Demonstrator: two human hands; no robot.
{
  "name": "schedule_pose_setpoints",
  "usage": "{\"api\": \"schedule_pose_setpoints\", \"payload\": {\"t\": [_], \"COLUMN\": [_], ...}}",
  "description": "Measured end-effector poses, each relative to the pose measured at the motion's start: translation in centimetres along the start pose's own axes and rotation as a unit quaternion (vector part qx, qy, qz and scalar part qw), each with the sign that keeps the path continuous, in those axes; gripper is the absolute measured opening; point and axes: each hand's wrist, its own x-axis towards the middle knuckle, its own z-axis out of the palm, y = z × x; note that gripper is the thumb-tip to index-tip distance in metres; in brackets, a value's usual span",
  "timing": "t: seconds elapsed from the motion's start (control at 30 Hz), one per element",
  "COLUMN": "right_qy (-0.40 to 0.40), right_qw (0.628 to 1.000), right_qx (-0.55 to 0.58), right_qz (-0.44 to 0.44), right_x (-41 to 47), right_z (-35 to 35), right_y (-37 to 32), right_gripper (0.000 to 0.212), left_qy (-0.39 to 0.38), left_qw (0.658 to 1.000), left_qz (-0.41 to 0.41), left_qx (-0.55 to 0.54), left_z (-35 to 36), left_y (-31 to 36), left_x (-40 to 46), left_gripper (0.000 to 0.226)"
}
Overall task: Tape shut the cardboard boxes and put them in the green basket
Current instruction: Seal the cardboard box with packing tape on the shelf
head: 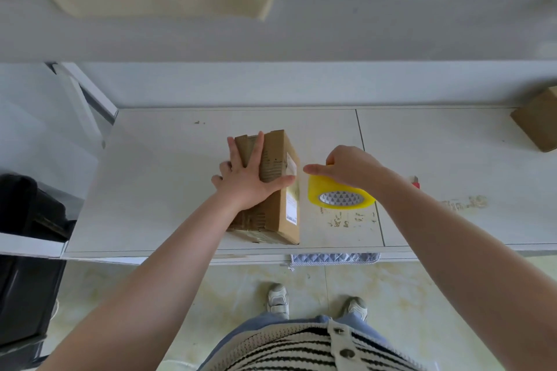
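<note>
A brown cardboard box point(277, 202) lies on the white table point(156, 184), its long side running away from me, with a white label on its right face. My left hand point(248, 178) presses flat on the box top, fingers spread. My right hand point(346, 167) grips a yellow tape roll point(340, 196) just right of the box, forefinger pointing at the box's right edge. A clear strip of tape seems to run from the roll to the box. No green basket is in view.
A second cardboard box point(538, 123) sits at the table's far right edge. A small red item point(416, 183) peeks out behind my right forearm. Black equipment point(27, 235) stands left of the table. A quilted cloth point(334, 259) hangs under the front edge.
</note>
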Motion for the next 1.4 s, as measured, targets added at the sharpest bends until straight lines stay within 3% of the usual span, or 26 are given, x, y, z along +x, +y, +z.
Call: {"api": "schedule_pose_setpoints", "payload": {"t": [0.2,0.37,0.53,0.67,0.83,0.93,1.07,1.23,1.4], "right_qy": [0.003,-0.035,0.021,0.05,0.014,0.027,0.036,0.027,0.005], "right_qw": [0.998,0.995,0.996,0.992,0.994,0.992,0.991,0.983,0.989], "right_qx": [-0.013,0.016,-0.03,-0.085,-0.018,-0.005,-0.052,-0.168,-0.145], "right_qz": [-0.056,-0.087,-0.079,-0.08,-0.109,-0.122,-0.121,-0.074,-0.022], "right_x": [-0.3,-0.8,-1.2,-1.2,-1.1,-1.2,-1.0,-1.0,0.0], "right_z": [-2.7,-5.2,-4.8,-4.1,-4.0,-3.3,-3.5,-4.1,-3.2], "right_y": [-0.5,0.0,-3.0,-6.0,-7.4,-8.2,-8.5,-5.6,-3.8], "right_gripper": [0.069,0.055,0.057,0.053,0.062,0.058,0.061,0.059,0.067], "left_qy": [-0.002,-0.048,-0.13,-0.111,-0.024,-0.02,-0.01,-0.011,-0.006], "left_qw": [0.974,0.906,0.834,0.844,0.863,0.874,0.874,0.879,0.888], "left_qz": [-0.002,0.029,0.016,-0.029,-0.039,-0.008,0.001,0.013,0.016], "left_qx": [-0.225,-0.42,-0.536,-0.524,-0.502,-0.485,-0.485,-0.477,-0.46], "left_z": [0.6,2.1,1.2,1.5,3.9,4.4,4.4,4.6,4.7], "left_y": [0.1,0.1,-1.0,-1.6,-3.5,-4.4,-4.4,-4.3,-4.3], "left_x": [-0.6,-0.6,0.2,0.4,0.0,-0.2,-0.3,-0.4,-0.2], "left_gripper": [0.099,0.102,0.106,0.11,0.073,0.049,0.04,0.029,0.025]}}
